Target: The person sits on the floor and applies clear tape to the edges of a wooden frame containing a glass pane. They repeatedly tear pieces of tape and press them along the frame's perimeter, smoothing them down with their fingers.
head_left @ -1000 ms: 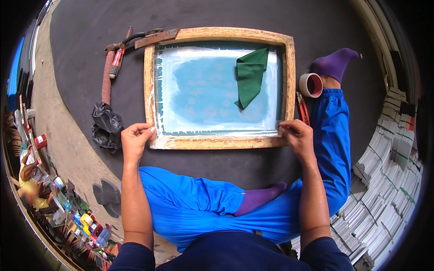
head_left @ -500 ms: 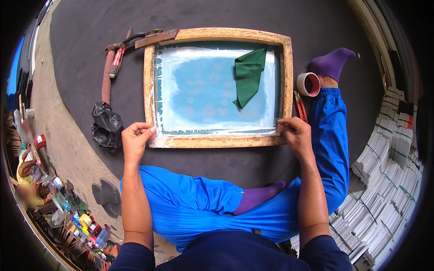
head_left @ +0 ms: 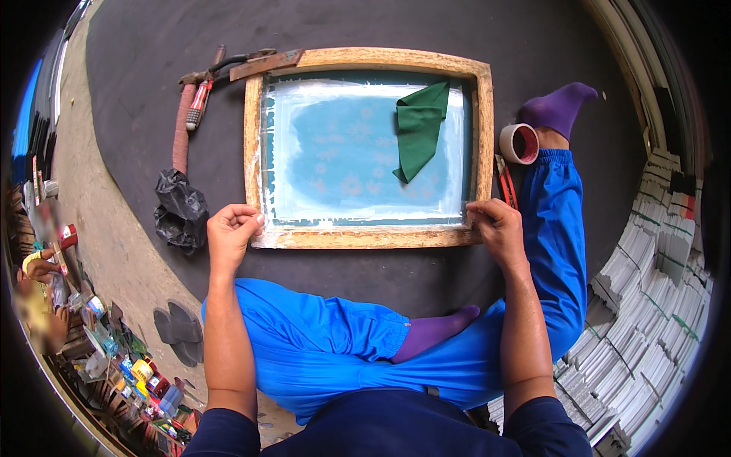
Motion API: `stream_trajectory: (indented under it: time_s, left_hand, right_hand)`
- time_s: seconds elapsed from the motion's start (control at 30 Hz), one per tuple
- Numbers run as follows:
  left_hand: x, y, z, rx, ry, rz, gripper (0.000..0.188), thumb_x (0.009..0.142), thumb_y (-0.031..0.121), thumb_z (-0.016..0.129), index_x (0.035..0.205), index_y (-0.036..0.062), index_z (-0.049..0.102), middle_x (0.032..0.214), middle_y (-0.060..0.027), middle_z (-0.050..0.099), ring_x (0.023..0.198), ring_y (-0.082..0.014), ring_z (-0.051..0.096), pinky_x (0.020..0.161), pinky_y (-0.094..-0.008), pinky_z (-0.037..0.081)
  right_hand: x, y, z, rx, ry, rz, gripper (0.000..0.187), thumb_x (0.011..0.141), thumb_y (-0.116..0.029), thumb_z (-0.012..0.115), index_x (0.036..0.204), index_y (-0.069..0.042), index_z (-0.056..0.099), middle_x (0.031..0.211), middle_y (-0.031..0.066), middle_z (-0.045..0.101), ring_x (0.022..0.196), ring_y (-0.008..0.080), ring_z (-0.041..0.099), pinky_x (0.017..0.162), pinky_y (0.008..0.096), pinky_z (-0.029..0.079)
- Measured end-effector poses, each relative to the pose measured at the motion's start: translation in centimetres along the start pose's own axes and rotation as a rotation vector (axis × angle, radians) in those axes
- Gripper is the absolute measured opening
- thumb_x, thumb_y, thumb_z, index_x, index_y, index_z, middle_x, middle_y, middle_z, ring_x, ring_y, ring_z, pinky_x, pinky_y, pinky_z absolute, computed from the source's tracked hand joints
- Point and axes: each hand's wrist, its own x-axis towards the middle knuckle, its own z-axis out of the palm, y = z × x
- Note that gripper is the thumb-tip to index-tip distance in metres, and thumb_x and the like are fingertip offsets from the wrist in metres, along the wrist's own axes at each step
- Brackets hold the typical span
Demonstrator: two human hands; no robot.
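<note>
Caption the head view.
Both hands, left hand and right hand, pinch the near corners of a wooden screen-printing frame.

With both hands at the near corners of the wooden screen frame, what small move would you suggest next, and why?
Probably press the clear tape strip flat along the frame's near rail, working inward from both ends. The left hand pinches its end at the near left corner and the right hand holds the near right corner, so the strip looks stretched between them.

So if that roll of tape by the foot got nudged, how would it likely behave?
The tape roll looks tipped partly on its rim beside the purple sock, so a push could probably set it rolling. It is a hollow ring, so likely light and easy to lift one-handed.
</note>
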Motion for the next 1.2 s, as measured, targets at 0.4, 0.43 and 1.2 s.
stream_trajectory:
  time_s: [0.4,0.43,1.2]
  left_hand:
    - [-0.5,0.4,0.5,0.224,-0.011,0.135,0.025,0.085,-0.001,0.081,0.105,0.0006,0.068,0.08,-0.0022,0.072,0.072,-0.0055,0.064,0.066,-0.0206,0.05]
    - [-0.5,0.5,0.8,0.33,0.004,0.187,0.019,0.084,0.002,0.082,0.099,0.0006,0.07,0.078,-0.0025,0.072,0.071,-0.0054,0.064,0.065,-0.0214,0.05]
    - [-0.8,1.1,0.9,0.658,-0.093,0.389,0.014,0.083,0.007,0.081,0.096,0.0009,0.08,0.084,-0.0132,0.076,0.071,-0.0203,0.072,0.065,-0.0308,0.053]
  right_hand:
    - [-0.4,0.6,0.2,-0.101,-0.035,-0.014,0.013,0.088,-0.005,0.074,0.101,-0.004,0.079,0.086,0.0129,0.071,0.08,0.0293,0.072,0.072,0.0368,0.055]
    - [-0.5,0.5,-0.1,-0.111,-0.038,-0.009,0.014,0.088,-0.004,0.074,0.101,-0.005,0.079,0.086,0.0127,0.071,0.079,0.0292,0.072,0.071,0.0365,0.055]
    - [-1.0,-0.4,0.4,-0.287,-0.047,-0.011,0.011,0.09,-0.016,0.075,0.098,-0.012,0.081,0.086,0.0086,0.07,0.081,0.0307,0.071,0.071,0.0397,0.054]
